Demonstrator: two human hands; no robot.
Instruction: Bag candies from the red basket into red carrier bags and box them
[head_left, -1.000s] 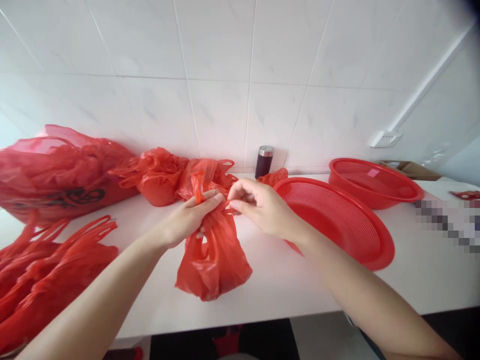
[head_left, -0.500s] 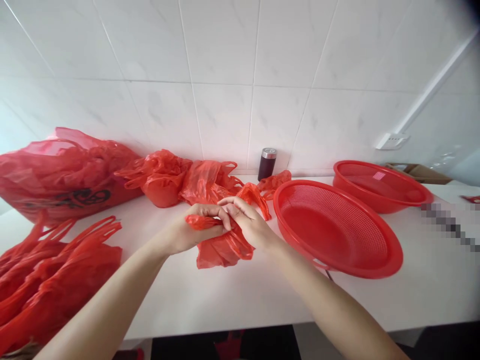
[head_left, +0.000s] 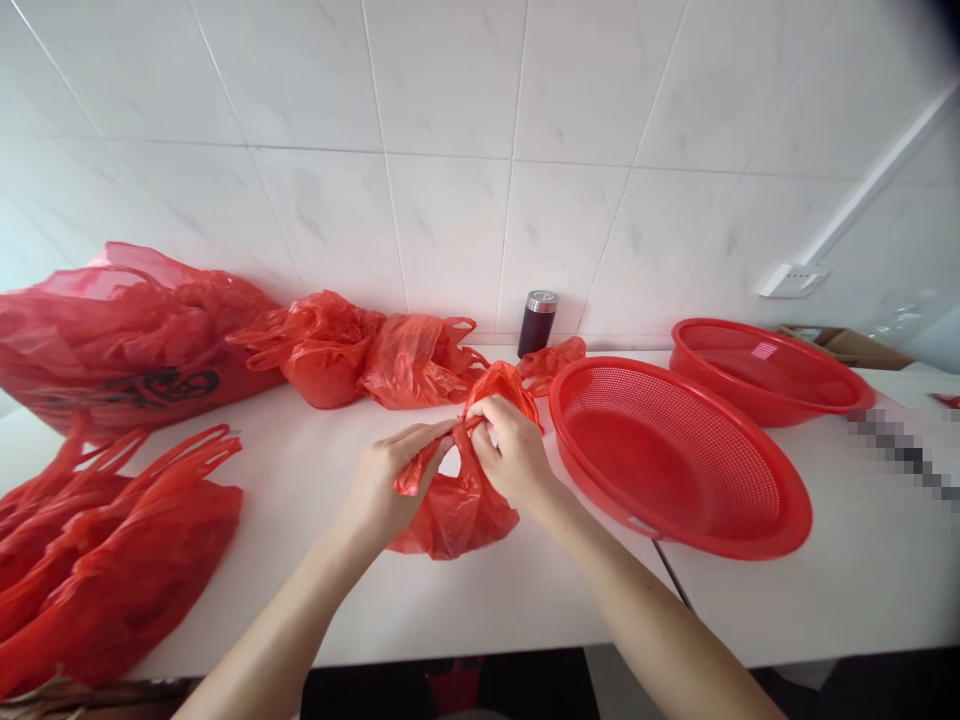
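Left hand [head_left: 386, 480] and right hand [head_left: 510, 450] each pinch a handle of the bag [head_left: 457, 510] between them; colander [head_left: 679, 455] just right.

Large red bag [head_left: 112, 330] cut by left edge; counter patch [head_left: 900, 450] pixelated.

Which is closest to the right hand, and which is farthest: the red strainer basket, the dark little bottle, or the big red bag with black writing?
From the right hand, in the head view:
1. Red strainer basket, just to its right on the counter.
2. Dark little bottle, behind it, against the tiled wall.
3. Big red bag with black writing, far left by the wall.
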